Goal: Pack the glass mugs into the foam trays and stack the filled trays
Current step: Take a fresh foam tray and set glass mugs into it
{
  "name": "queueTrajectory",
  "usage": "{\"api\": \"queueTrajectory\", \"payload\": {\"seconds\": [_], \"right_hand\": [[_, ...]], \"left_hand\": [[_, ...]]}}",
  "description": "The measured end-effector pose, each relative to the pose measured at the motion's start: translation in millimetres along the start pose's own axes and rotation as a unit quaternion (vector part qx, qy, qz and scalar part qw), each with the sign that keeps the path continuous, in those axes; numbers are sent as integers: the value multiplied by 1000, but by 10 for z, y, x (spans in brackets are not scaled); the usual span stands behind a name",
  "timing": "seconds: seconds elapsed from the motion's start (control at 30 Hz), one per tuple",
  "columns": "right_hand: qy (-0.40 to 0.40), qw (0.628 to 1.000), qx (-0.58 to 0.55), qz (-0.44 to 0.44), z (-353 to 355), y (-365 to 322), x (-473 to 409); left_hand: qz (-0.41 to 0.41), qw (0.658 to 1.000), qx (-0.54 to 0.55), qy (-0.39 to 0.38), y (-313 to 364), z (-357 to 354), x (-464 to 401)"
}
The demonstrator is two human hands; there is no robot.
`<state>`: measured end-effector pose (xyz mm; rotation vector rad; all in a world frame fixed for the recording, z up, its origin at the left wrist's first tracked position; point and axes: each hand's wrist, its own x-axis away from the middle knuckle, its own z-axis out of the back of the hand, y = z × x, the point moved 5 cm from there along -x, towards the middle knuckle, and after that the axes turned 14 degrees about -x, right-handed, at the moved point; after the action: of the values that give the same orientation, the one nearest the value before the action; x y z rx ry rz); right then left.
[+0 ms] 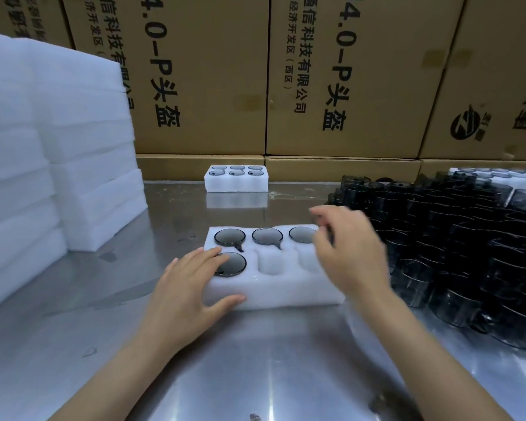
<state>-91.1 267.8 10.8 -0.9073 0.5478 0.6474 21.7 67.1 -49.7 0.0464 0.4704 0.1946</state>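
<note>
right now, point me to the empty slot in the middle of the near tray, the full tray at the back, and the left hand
empty slot (270,265), head view, on its foam floor
full tray (236,184), head view, on its front wall
left hand (185,294), head view, on the back of the hand

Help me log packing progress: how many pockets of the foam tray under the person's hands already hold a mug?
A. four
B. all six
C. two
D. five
A. In the near foam tray three mugs fill the back row and a fourth mug sits front-left under the left hand; the front-middle pocket and the front-right one are bare foam.
</note>
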Motion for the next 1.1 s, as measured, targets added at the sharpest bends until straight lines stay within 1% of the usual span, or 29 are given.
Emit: {"api": "queueTrajectory", "payload": {"seconds": [0.03,0.1,0.2,0.27,0.33,0.43,0.5,0.6,0.7,0.77,0.8,0.87,0.9,0.97,1.03,1.1], "right_hand": [[18,997,54,-44,118,137,-27],[16,984,119,-131,302,377,-3],[-20,956,188,-226,472,593,101],[-58,937,220,-266,485,666,146],[-89,932,224,-272,439,688,161],[-97,945,168,-263,391,681,156],[-87,954,120,-259,384,658,152],[-68,961,86,-255,408,659,144],[-30,969,77,-234,476,660,124],[-24,967,111,-226,502,655,128],[-45,959,148,-236,488,669,146],[-114,931,213,-275,425,727,195],[-141,919,223,-292,398,752,217],[-163,916,208,-303,361,782,225],[-144,931,175,-287,358,766,199],[-66,963,122,-231,399,678,137]], "left_hand": [[3,1000,5,4,-5,-11,-25],[8,1000,13,17,6,-38,-68],[9,998,31,56,38,-51,-102],[10,996,43,72,35,-54,-114],[14,995,58,74,27,-70,-146],[26,994,82,60,26,-108,-210],[31,993,100,55,23,-126,-230],[33,991,121,46,-2,-146,-220],[28,991,122,42,-20,-150,-202],[27,991,123,45,-19,-152,-199],[26,991,123,48,-19,-155,-198],[25,991,124,48,-25,-160,-196],[23,991,125,46,-28,-163,-198],[21,991,127,41,-30,-173,-201],[21,991,128,40,-31,-178,-202],[23,991,129,41,-37,-181,-199]]}}
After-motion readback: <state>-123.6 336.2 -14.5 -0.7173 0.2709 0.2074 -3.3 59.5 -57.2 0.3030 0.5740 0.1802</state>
